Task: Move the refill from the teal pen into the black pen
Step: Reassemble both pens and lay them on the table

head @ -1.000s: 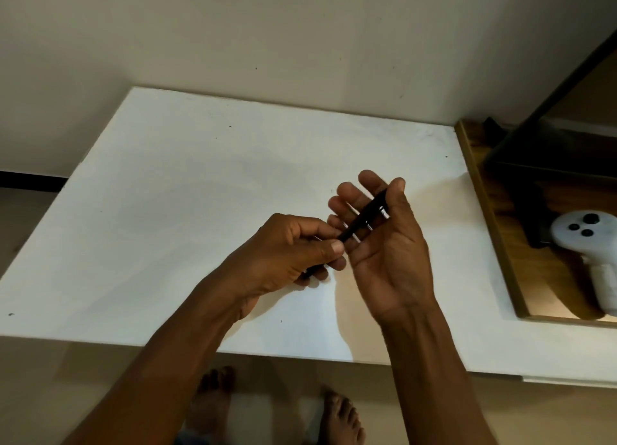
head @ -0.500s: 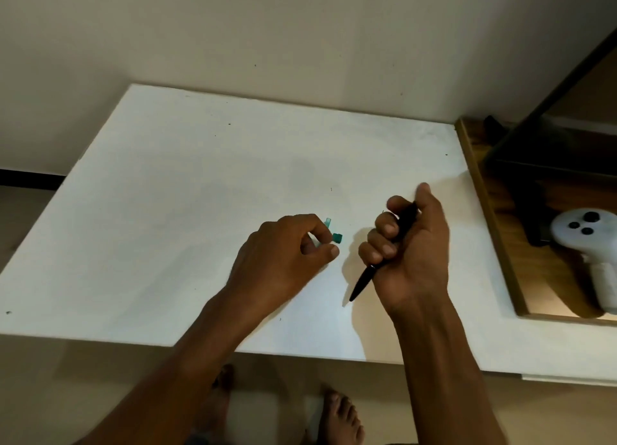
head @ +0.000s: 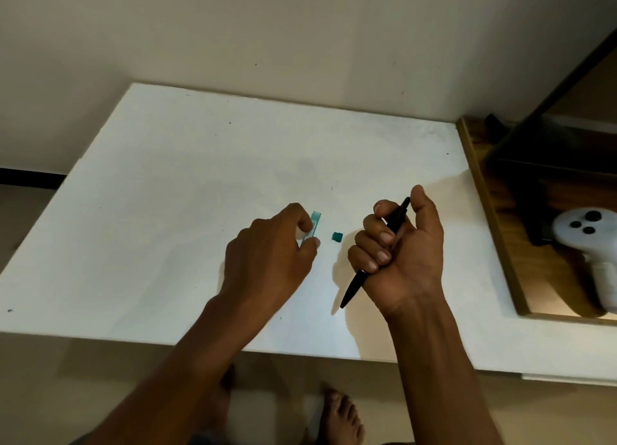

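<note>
My right hand (head: 400, 254) is closed in a fist around the black pen (head: 374, 257); the pen slants with its tip pointing down-left just above the white table (head: 167, 210). My left hand (head: 267, 254) rests on the table to the left and pinches the translucent teal pen (head: 315, 222) between thumb and fingers; only its upper end shows beyond the fingers. A small teal cap piece (head: 337, 236) lies loose on the table between my two hands. No refill is visible.
A wooden tray (head: 494, 230) adjoins the table's right edge and holds a white controller (head: 587, 240) and a dark object (head: 534, 150). A wall runs behind the table. My bare feet (head: 340, 418) show below the near edge.
My hands have separated; earlier both held the black pen together. The right hand now fists it alone, and the left hand has gone down to the teal pen, beside the small teal piece.
</note>
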